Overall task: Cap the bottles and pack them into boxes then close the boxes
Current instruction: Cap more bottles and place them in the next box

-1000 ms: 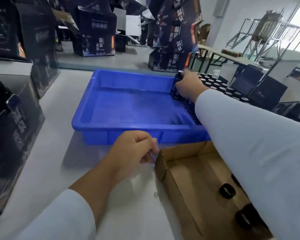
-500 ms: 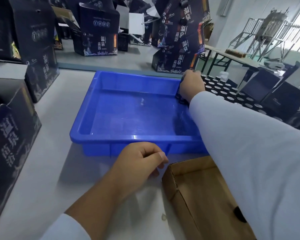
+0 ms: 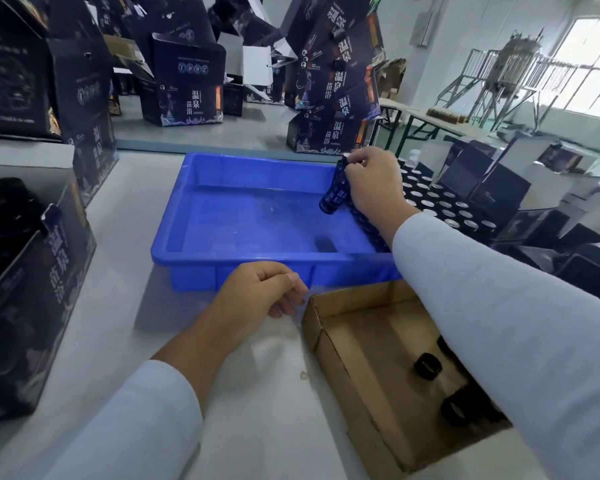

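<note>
Nearest us on the pale desk point(image 3: 111, 237), a shallow brown cardboard tray point(image 3: 357, 348) sits at our right, with a few loose black caps point(image 3: 428, 366) lying on its floor; our right sleeve covers part of it. Just left of its near corner our left hand point(image 3: 257, 299) hovers with the fingers curled in toward the thumb, and we cannot tell whether that grip holds anything. Beyond it stands a blue plastic tub point(image 3: 243, 278), its long side touching the cardboard tray's far edge. Over the tub's far right corner our right hand point(image 3: 371, 181) has its grip closed round the top of a dark blue bottle point(image 3: 335, 192), which hangs tilted, its lower end clear of the tub's floor. More dark bottles line the tub's right wall under our forearm. To the right of the tub, rows of uncapped bottles point(image 3: 437, 202) stand packed together. At our left a dark printed box point(image 3: 32, 289) stands open. Farther back, more printed boxes point(image 3: 333, 98) are piled up.
</note>
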